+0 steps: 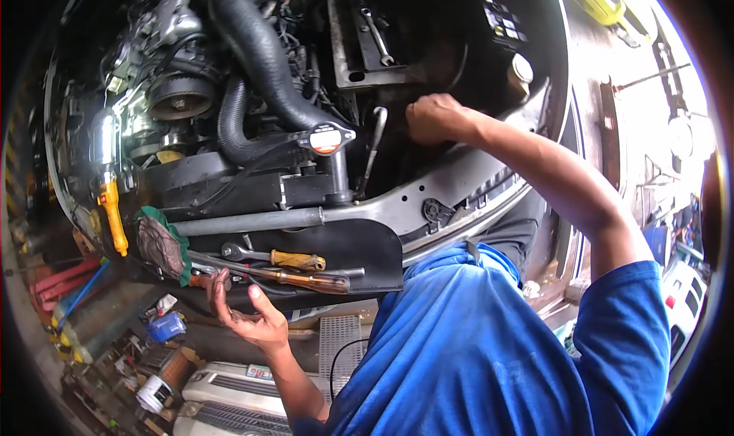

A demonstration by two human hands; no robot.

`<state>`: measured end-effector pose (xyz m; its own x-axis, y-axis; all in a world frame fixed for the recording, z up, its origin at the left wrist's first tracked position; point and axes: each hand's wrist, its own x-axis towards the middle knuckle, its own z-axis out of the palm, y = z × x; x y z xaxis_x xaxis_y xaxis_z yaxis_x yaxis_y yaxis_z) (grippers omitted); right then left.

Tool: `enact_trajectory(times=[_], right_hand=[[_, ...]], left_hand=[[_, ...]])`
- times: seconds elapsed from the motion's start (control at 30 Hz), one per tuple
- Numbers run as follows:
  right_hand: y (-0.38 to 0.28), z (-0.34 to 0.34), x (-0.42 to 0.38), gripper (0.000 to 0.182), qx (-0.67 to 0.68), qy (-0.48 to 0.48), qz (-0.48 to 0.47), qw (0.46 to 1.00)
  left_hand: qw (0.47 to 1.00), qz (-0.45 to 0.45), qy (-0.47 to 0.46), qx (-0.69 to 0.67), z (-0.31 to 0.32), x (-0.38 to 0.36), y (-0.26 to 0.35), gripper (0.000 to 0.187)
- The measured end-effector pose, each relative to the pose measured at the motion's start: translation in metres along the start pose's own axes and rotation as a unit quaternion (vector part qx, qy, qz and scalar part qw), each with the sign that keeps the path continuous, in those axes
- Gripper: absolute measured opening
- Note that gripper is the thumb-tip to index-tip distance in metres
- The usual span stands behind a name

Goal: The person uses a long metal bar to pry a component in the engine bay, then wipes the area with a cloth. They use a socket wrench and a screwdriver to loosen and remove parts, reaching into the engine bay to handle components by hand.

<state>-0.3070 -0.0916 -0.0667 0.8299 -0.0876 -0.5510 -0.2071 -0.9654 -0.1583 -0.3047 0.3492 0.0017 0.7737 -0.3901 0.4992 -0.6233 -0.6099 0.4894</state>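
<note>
My left hand (246,313) is low at the left, palm up and fingers spread, its fingertips by the ends of the tools that lie on the black front panel (367,252). Lying there are a yellow-handled screwdriver (298,260), an amber-handled screwdriver (315,282) and a wrench (235,250). A green rag (164,245) lies just above the fingers. My right hand (434,118) is clenched deep in the engine bay, right of a metal tool handle (375,145). Anything inside the fist is hidden. I wear a blue shirt (474,344).
A thick black hose (260,50) runs down to the radiator cap (331,138). A belt pulley (180,96) sits at upper left, a spanner (378,35) lies on a tray at the top. A yellow-handled tool (113,216) hangs at the left. Clutter and cans lie on the floor below.
</note>
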Motion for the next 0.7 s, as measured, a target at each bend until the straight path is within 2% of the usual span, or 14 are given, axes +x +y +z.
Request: enact_trajectory(times=[0.07,0.13,0.2,0.23,0.27,0.33,0.47,0.57,0.63,0.67,0.7], right_hand=[[0.002,-0.027,-0.039,0.022,-0.068,0.098,0.009,0.993],[0.007,-0.045,-0.082,0.025,0.018,0.214,0.054,0.975],[0.009,-0.054,-0.119,0.035,0.113,0.258,0.099,0.954],[0.016,-0.046,-0.136,0.040,0.177,0.300,0.091,0.933],[0.020,-0.038,-0.152,0.036,0.232,0.329,0.080,0.912],[0.026,-0.023,-0.182,0.034,0.341,0.322,0.099,0.877],[0.027,0.016,-0.215,0.028,0.467,0.317,0.077,0.822],[0.020,0.026,-0.225,0.028,0.492,0.248,0.031,0.834],[0.008,0.028,-0.223,0.029,0.500,0.209,-0.028,0.840],[0.002,0.022,-0.221,0.028,0.475,0.170,-0.056,0.861],[-0.007,0.023,-0.217,0.026,0.455,0.176,-0.098,0.868]], left_hand=[[0.999,0.013,-0.028,0.010,0.000,0.004,0.011,0.049],[0.998,0.021,-0.057,0.024,0.002,0.010,0.025,0.051],[0.998,0.013,-0.066,0.011,0.008,0.014,0.038,0.048],[0.997,0.014,-0.081,0.016,0.010,0.017,0.045,0.047],[0.995,0.015,-0.094,0.022,0.013,0.020,0.052,0.047],[0.990,0.057,-0.124,0.037,0.019,0.031,0.070,0.041],[0.977,0.115,-0.176,0.037,0.032,0.046,0.101,0.040],[0.956,0.168,-0.239,0.008,0.042,0.054,0.132,0.034],[0.929,0.251,-0.268,-0.037,0.050,0.055,0.147,0.031],[0.920,0.273,-0.277,-0.048,0.054,0.051,0.155,0.035],[0.914,0.283,-0.284,-0.060,0.059,0.049,0.165,0.041]])
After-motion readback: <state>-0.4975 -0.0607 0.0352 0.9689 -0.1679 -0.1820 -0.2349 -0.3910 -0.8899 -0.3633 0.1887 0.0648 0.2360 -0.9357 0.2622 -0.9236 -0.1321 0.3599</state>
